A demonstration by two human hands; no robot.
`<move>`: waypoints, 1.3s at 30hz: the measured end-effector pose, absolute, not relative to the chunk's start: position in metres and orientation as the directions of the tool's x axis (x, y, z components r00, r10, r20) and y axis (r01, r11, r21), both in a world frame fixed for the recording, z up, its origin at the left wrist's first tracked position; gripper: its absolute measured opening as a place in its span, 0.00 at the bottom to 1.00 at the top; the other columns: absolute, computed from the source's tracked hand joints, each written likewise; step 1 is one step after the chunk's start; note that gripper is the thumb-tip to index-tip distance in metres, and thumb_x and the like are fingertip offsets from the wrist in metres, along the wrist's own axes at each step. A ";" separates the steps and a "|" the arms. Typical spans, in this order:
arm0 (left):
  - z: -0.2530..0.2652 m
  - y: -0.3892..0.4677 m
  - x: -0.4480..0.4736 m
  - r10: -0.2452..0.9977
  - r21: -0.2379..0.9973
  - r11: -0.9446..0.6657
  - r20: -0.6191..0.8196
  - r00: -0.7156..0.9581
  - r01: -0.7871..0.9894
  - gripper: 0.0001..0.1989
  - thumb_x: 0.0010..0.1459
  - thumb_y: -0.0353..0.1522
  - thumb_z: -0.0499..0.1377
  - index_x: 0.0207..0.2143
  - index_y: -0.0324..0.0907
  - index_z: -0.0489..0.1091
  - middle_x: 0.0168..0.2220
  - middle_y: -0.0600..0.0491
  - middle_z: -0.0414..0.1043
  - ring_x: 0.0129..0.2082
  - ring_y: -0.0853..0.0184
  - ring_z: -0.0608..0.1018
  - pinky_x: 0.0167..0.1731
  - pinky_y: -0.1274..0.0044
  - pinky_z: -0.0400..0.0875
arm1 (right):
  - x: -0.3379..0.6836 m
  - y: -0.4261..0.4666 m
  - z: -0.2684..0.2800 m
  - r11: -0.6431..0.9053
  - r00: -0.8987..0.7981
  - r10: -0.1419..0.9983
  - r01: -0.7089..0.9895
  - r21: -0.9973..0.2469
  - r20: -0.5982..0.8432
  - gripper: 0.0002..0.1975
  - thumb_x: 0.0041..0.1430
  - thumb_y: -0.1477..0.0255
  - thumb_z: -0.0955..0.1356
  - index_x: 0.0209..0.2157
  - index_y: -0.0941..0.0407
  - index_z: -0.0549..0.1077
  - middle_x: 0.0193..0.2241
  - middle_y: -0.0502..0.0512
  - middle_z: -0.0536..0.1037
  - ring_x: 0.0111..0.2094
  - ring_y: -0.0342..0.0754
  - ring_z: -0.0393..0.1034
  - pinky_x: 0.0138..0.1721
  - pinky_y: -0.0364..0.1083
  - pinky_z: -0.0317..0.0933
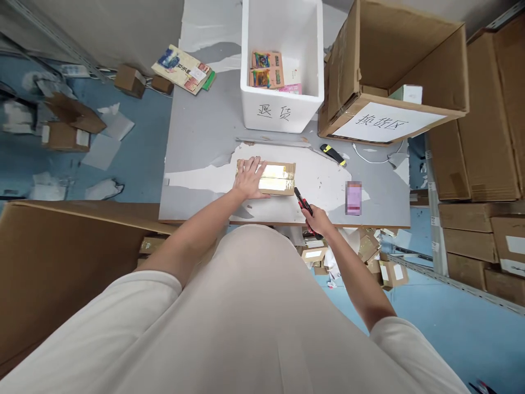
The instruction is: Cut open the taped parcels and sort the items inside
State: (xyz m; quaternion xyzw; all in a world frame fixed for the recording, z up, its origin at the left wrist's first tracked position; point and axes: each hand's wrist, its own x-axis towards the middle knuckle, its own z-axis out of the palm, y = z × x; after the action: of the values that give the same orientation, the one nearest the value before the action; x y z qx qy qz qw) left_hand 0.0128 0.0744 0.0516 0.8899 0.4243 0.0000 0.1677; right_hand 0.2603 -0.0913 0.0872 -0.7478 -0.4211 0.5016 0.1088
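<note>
A small taped cardboard box (pixel 279 189) with a shiny pale label lies flat near the front of the grey table. Across its left end rests my left hand (pixel 249 178), pressed down with the fingers spread. My right hand (pixel 318 220) is wrapped round a black and red box cutter (pixel 304 203). The cutter's tip is at the box's lower right corner; whether it touches the cardboard I cannot tell. Beyond the box, a second cutter, yellow and black (pixel 333 155), lies on the table.
At the back stand a white foam box (pixel 283 112) holding colourful packets and a large open carton (pixel 394 123). A phone (pixel 353 198) lies right, books (pixel 182 69) back left. Another big carton (pixel 82 219) flanks my left; stacked boxes (pixel 471 230) stand right. The table's front edge (pixel 381 226) is close.
</note>
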 end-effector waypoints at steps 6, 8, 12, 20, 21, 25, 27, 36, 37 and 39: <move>0.046 0.076 0.007 0.745 0.347 -0.607 -0.065 0.664 0.715 0.60 0.42 0.60 0.60 0.67 0.33 0.43 0.69 0.33 0.39 0.68 0.43 0.43 0.63 0.54 0.33 | 0.273 -0.119 0.056 -0.669 0.396 0.740 0.518 -0.532 -0.544 0.15 0.65 0.58 0.54 0.38 0.52 0.62 0.26 0.50 0.73 0.22 0.46 0.70 0.25 0.45 0.65; 0.044 0.075 0.004 0.724 0.369 -0.644 0.014 0.689 0.670 0.55 0.46 0.58 0.59 0.66 0.34 0.47 0.68 0.34 0.43 0.68 0.44 0.45 0.64 0.54 0.36 | 0.277 -0.118 0.043 -0.676 0.443 0.730 0.578 -0.456 -0.521 0.16 0.65 0.64 0.53 0.45 0.54 0.63 0.32 0.55 0.74 0.30 0.49 0.72 0.33 0.48 0.67; 0.042 0.059 -0.006 0.695 0.361 -0.699 0.138 0.706 0.617 0.37 0.57 0.52 0.54 0.61 0.38 0.60 0.64 0.37 0.55 0.67 0.49 0.53 0.64 0.55 0.41 | 0.276 -0.099 0.013 -0.677 0.485 0.723 0.642 -0.361 -0.493 0.25 0.61 0.72 0.57 0.59 0.60 0.58 0.48 0.69 0.69 0.49 0.59 0.67 0.49 0.55 0.61; 0.031 -0.003 -0.030 0.736 0.324 -0.661 0.104 0.669 0.677 0.30 0.61 0.43 0.53 0.61 0.36 0.60 0.62 0.36 0.60 0.64 0.48 0.59 0.62 0.55 0.51 | 0.265 -0.080 -0.009 -0.594 0.491 0.786 0.769 -0.238 -0.376 0.32 0.60 0.70 0.60 0.64 0.65 0.52 0.55 0.77 0.61 0.56 0.67 0.56 0.52 0.62 0.57; 0.028 -0.006 -0.031 0.741 0.332 -0.654 0.099 0.664 0.680 0.30 0.60 0.43 0.53 0.61 0.36 0.59 0.62 0.36 0.60 0.64 0.48 0.59 0.62 0.54 0.51 | 0.265 -0.074 -0.003 -0.546 0.472 0.830 0.794 -0.266 -0.297 0.32 0.61 0.68 0.60 0.64 0.64 0.52 0.56 0.76 0.60 0.57 0.67 0.55 0.52 0.62 0.57; 0.021 -0.006 -0.032 0.744 0.361 -0.646 0.101 0.660 0.673 0.32 0.59 0.42 0.54 0.62 0.36 0.58 0.62 0.37 0.60 0.65 0.48 0.58 0.63 0.55 0.51 | 0.251 -0.023 0.034 -0.159 0.179 0.984 0.916 -0.368 0.021 0.32 0.64 0.60 0.57 0.65 0.61 0.50 0.60 0.72 0.57 0.61 0.63 0.51 0.57 0.62 0.53; 0.019 -0.004 -0.032 0.735 0.366 -0.654 0.098 0.671 0.663 0.33 0.58 0.41 0.55 0.63 0.36 0.57 0.62 0.37 0.60 0.64 0.49 0.59 0.62 0.56 0.52 | 0.235 0.007 0.049 0.059 -0.048 0.998 0.944 -0.325 0.042 0.35 0.63 0.58 0.59 0.66 0.60 0.50 0.62 0.71 0.55 0.63 0.62 0.48 0.60 0.61 0.49; 0.023 -0.001 -0.034 0.725 0.366 -0.650 0.034 0.688 0.666 0.37 0.55 0.41 0.57 0.64 0.35 0.54 0.63 0.37 0.58 0.64 0.48 0.58 0.63 0.57 0.51 | 0.213 0.061 0.063 0.434 -0.443 0.882 0.896 -0.089 -0.159 0.22 0.69 0.69 0.54 0.60 0.60 0.61 0.59 0.69 0.65 0.58 0.59 0.58 0.57 0.56 0.51; 0.023 0.000 -0.035 0.728 0.371 -0.644 0.027 0.685 0.669 0.38 0.55 0.41 0.58 0.64 0.35 0.54 0.63 0.37 0.57 0.64 0.48 0.58 0.63 0.58 0.50 | 0.214 0.064 0.066 0.439 -0.447 0.875 0.895 -0.083 -0.184 0.22 0.69 0.69 0.53 0.59 0.60 0.62 0.59 0.68 0.66 0.57 0.58 0.60 0.55 0.54 0.53; 0.024 0.001 -0.036 0.734 0.385 -0.631 0.013 0.679 0.674 0.38 0.54 0.42 0.58 0.65 0.35 0.54 0.63 0.37 0.57 0.64 0.48 0.58 0.63 0.58 0.50 | 0.215 0.071 0.073 0.433 -0.439 0.866 0.898 -0.077 -0.239 0.21 0.69 0.69 0.52 0.57 0.60 0.64 0.56 0.68 0.69 0.53 0.56 0.64 0.52 0.51 0.55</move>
State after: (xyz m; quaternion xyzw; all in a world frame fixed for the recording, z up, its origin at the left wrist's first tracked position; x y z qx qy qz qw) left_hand -0.0363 0.0007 0.0241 0.8990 0.3914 0.0845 0.1772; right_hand 0.2149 0.0709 0.0733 -0.5235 -0.8426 0.0968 -0.0819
